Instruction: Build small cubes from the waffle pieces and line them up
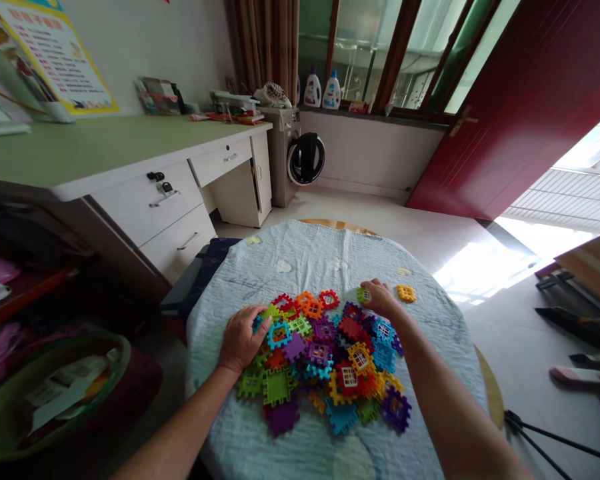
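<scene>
Head cam is the only view, so everything comes from that one. Right hand [381, 298] is out past the far edge of the pile, fingers bunched together at the right side of a small green tile [364, 295]. Looks like a pinch, but the fingertips are mostly hidden, so I can't tell if they grip it or just rest there. Left hand [244, 337] is at the pile's left edge, thumb apart from the fingers, tips up against a lime tile [271, 312]. Can't tell if that one's pinched either.

What could go wrong, imo: the tiles overlap every which way and have notched edges, so teeth could snag and drag neighbours along if the left hand pulls. The cloth [305, 257] has wrinkles, so a push might bunch it up and shift stuff. The right forearm also passes close to the pile's right side, so a low sweep back could knock the blue tile [384, 330] around. The yellow tile [407, 293] sits alone just beyond the right hand, so a careless knuckle might nudge it.

As for direction, the green tile's latticed face is toward the camera, its free edge pointing left. It looks roughly square, so no clear long axis.
</scene>
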`<state>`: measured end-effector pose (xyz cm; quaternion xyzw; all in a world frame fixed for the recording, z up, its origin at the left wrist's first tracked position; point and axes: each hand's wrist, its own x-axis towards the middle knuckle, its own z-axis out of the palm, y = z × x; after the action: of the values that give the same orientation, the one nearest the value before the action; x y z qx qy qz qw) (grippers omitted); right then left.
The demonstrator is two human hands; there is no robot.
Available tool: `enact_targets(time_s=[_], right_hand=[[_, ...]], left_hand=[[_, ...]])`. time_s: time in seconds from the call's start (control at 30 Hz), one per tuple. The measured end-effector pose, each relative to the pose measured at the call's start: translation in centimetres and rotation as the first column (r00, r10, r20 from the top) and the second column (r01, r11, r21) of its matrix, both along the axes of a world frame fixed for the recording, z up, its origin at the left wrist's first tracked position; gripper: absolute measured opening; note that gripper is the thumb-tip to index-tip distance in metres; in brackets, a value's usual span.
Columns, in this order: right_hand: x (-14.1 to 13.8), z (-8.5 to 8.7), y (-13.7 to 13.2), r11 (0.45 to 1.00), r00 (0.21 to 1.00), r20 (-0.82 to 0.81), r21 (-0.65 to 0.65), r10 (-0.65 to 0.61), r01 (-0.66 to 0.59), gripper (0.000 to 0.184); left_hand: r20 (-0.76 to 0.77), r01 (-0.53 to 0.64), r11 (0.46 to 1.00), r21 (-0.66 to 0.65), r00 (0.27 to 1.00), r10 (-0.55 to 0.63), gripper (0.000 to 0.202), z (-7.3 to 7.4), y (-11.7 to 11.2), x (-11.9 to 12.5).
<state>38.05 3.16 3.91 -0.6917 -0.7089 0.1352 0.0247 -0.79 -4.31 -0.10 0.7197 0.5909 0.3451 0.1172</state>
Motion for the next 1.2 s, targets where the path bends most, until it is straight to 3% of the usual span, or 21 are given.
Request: enact_targets(time_s=[0.17, 0.37, 0.57, 0.9, 1.2], right_hand=[[0.8, -0.2, 0.1, 0.998, 0.999, -0.002, -0.037, 0.043, -0.043, 0.073], [0.5, 0.4, 0.5, 0.992, 0.996, 0.007, -0.089, 0.086, -0.085, 0.058], [0.1, 0.7, 0.7, 0.988, 0.995, 0.018, -0.120, 0.101, -0.098, 0.063], [-0.1, 0.5, 1.0, 0.987, 0.990, 0.018, -0.082, 0.137, -0.135, 0.055], [4.7, 1.2, 2.2, 1.000, 0.997, 0.071, -0.014, 0.000, 0.001, 0.051]], left_hand=[[0.006, 0.015, 1.000, 0.000, 1.000, -0.015, 0.037, -0.3, 0.1, -0.2], [-0.014, 0.015, 1.000, -0.004, 1.000, -0.015, 0.037, -0.6, 0.2, -0.4], [-0.021, 0.010, 1.000, 0.009, 1.000, -0.009, 0.038, -0.7, 0.3, -0.4], [-0.025, 0.009, 1.000, 0.011, 1.000, -0.008, 0.035, -0.4, 0.3, -0.4], [-0.015, 0.017, 1.000, 0.007, 1.000, -0.017, 0.036, -0.6, 0.3, -0.4]])
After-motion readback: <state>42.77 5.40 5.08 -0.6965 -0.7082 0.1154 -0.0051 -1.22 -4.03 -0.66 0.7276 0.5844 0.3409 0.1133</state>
